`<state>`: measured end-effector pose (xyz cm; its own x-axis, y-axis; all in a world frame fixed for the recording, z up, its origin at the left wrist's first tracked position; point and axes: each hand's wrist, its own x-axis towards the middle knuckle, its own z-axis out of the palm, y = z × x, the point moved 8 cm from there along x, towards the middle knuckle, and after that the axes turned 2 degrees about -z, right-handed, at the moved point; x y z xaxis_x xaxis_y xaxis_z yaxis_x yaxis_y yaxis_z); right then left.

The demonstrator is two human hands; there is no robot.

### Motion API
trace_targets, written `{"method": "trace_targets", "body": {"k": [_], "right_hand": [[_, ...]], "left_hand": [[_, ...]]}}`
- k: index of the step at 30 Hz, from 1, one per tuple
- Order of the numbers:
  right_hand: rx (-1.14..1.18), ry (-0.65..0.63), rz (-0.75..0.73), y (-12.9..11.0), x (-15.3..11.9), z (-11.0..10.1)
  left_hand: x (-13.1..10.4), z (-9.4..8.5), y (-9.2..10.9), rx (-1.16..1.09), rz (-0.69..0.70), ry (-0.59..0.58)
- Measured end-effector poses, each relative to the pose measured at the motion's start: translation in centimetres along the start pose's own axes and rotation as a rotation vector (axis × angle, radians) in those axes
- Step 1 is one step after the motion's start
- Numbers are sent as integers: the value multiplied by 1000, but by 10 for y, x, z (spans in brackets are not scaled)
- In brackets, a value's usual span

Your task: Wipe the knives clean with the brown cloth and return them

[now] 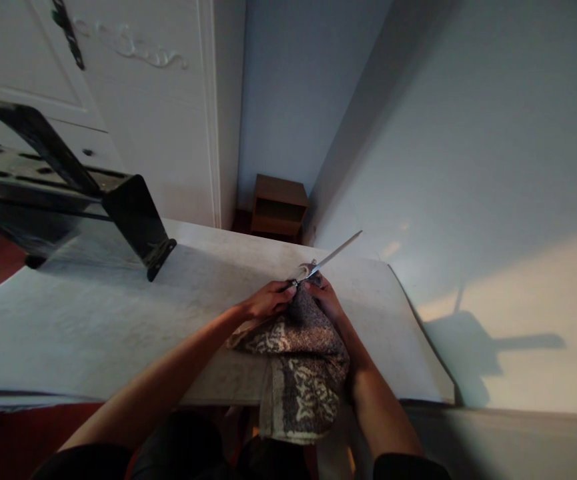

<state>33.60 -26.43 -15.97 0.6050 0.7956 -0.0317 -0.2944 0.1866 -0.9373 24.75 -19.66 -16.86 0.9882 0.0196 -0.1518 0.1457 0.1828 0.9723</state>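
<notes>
A brown patterned cloth (313, 333) is bunched up between my hands, its lower end hanging over the table's near edge. My left hand (271, 300) is closed around a dark handle at the cloth's upper left. On the right, my right hand (325, 297) presses the cloth with closed fingers, beside the base of a blade. The long thin metal blade (338, 251) points up and to the right from between the hands. Whether the blade and the dark handle are one piece, I cannot tell.
The white table (118, 327) runs across the view. A black metal stand (133, 207) rests on its left part. White cabinet doors (168, 120) stand behind, with a small brown wooden box (281, 193) beyond the table. A wall (493, 200) borders the right side.
</notes>
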Motion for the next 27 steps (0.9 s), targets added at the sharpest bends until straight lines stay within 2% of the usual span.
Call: {"method": "trace_targets", "body": {"k": [2,4,8,11,14,18,22,27], "right_hand": [[-13,-46,-22,0,2,3],[-40,-56,-70,-3,4,3],[-75,18,-127,-8,6,-2],[-63,37,-134,-8,7,-3],[-69,60,-174,-8,9,-5],[-116,160,-195,-4,14,-16],[-116,208,-228,-5,16,-22],[-35,259,-257,-9,15,-30]], "left_hand": [[1,0,-4,29,-40,-42],[2,-2,-4,116,-15,-11],[0,-9,15,562,172,239],[-3,-9,18,885,100,385],[-7,-12,19,1095,7,463],[-10,-17,25,1222,33,526],[-11,-18,32,1265,95,575],[-10,-14,36,1327,91,577]]}}
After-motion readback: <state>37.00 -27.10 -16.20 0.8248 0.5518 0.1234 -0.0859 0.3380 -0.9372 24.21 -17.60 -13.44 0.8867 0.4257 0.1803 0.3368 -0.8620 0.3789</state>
